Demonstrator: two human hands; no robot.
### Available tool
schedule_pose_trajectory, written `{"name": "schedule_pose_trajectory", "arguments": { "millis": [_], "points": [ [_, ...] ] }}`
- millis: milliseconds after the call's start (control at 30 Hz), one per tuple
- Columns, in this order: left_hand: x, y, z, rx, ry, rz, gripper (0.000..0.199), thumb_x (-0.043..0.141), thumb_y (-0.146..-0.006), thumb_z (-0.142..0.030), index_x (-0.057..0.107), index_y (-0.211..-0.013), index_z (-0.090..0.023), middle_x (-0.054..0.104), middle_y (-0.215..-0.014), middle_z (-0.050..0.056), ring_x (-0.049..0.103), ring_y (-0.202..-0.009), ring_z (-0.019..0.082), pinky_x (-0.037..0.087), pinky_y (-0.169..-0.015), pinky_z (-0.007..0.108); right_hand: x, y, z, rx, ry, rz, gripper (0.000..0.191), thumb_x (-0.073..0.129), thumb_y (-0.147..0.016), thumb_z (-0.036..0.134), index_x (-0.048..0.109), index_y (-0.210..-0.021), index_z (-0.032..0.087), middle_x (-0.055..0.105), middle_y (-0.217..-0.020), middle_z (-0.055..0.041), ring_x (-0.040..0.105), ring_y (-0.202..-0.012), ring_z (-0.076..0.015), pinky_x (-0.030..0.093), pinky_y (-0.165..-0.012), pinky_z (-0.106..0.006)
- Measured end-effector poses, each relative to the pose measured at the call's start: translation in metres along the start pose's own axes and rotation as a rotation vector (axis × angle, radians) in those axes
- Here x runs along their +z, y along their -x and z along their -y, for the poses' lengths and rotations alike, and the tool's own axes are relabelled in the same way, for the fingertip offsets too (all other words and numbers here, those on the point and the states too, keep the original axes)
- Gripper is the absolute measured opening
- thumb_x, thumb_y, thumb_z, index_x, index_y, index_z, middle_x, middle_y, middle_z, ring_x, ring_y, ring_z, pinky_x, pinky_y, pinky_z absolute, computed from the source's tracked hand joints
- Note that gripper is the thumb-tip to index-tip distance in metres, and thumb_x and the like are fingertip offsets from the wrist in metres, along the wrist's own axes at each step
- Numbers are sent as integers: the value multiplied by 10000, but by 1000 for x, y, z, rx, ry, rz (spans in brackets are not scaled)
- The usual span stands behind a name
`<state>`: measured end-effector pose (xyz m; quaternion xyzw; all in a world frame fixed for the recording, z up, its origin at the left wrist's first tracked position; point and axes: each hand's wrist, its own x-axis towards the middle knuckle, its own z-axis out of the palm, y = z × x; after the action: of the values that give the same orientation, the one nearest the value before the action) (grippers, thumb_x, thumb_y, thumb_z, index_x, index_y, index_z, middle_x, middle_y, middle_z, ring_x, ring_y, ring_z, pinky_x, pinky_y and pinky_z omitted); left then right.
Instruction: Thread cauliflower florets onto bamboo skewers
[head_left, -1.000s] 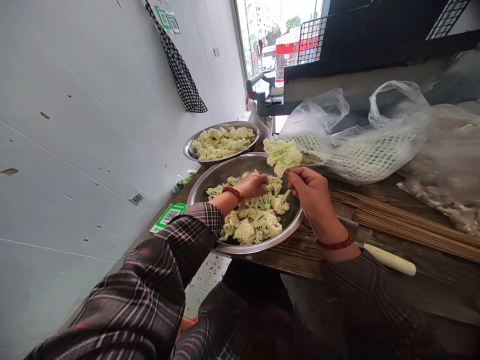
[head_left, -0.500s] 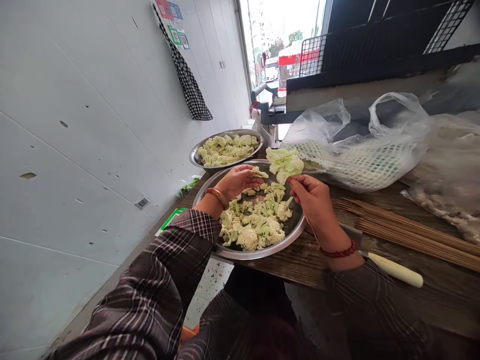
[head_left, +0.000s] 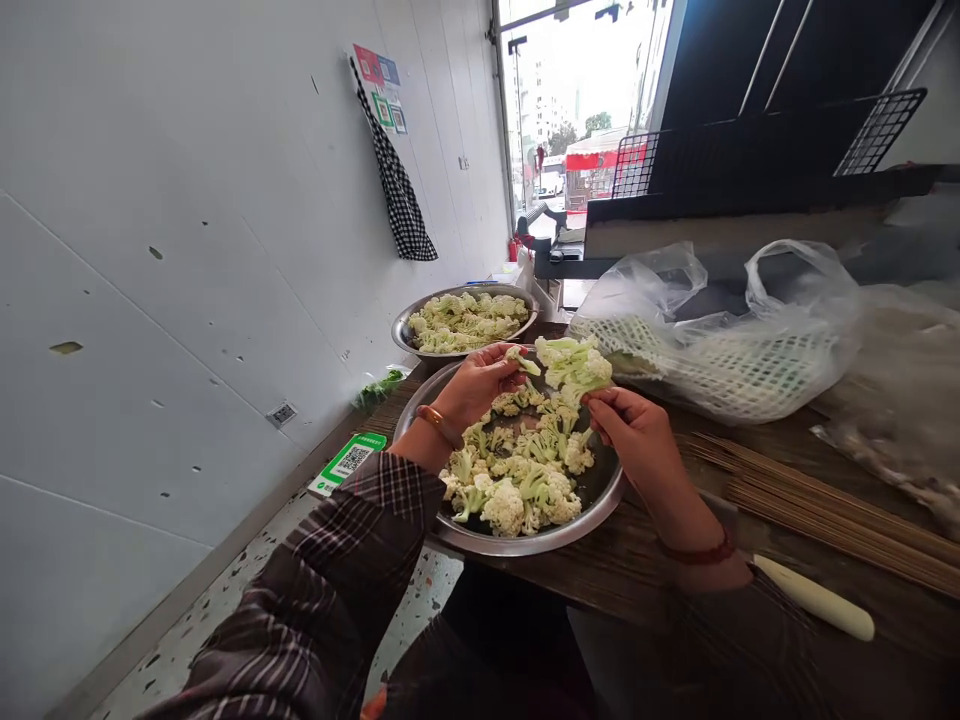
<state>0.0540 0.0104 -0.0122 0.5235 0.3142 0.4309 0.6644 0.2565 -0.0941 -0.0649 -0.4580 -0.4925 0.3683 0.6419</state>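
Over the near metal bowl [head_left: 517,545], my left hand [head_left: 480,385] pinches a small cauliflower piece [head_left: 523,360]. Close beside it, my right hand [head_left: 630,425] grips a larger flat cauliflower piece [head_left: 574,365] by its lower edge. The two pieces are almost side by side, and I cannot tell whether they touch. Pale cauliflower florets [head_left: 517,490] with green stems lie in the near bowl. Behind it, a second metal bowl [head_left: 401,335] holds many more florets [head_left: 469,318].
A clear plastic bag [head_left: 757,360] with foam netting stands behind my right hand. Thin wooden skewers [head_left: 832,505] and a pale-handled knife [head_left: 817,598] lie on the dark wooden table [head_left: 600,570] at the right. A green code card [head_left: 349,462] is at the left edge.
The view has tilted up, so the scene sits lower. Both hands still hold their cauliflower pieces, which are now closer together.
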Motion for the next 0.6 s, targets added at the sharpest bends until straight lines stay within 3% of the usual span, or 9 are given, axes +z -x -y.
{"name": "schedule_pose_trajectory", "arguments": {
  "millis": [167, 367, 467, 600],
  "points": [
    [-3, 3, -8, 48, 42, -6, 227, 800, -770, -182, 687, -955, -115, 735, -951, 67, 689, -747, 114, 564, -744, 269, -1, 3, 6, -17, 143, 117, 264, 687, -822, 430, 759, -816, 177, 634, -648, -8, 507, -544, -125, 398, -500, -246],
    [-6, 4, -12, 91, 43, -54, 433, 813, -761, -210, 602, -1135, -143, 701, -795, 9, 655, -651, 102, 493, -602, 220, -3, 7, 8, -31, 246, 225, 219, 670, -851, 383, 770, -871, 189, 687, -710, -16, 574, -595, -145, 446, -551, -260],
    [-7, 3, -10, 115, 12, -91, 402, 833, -746, -234, 549, -1020, -155, 672, -746, -13, 666, -645, 109, 449, -574, 204, -3, 8, 9, -44, 286, 254, 212, 658, -869, 372, 764, -867, 187, 680, -697, -13, 581, -594, -148, 444, -553, -263],
    [-7, 5, -10, 139, -26, -55, 356, 848, -728, -261, 563, -912, -154, 631, -716, -31, 646, -652, 95, 425, -584, 202, -3, 10, 11, -56, 326, 259, 215, 648, -881, 375, 758, -853, 193, 687, -704, -16, 602, -603, -160, 461, -562, -270]
  ]
}}
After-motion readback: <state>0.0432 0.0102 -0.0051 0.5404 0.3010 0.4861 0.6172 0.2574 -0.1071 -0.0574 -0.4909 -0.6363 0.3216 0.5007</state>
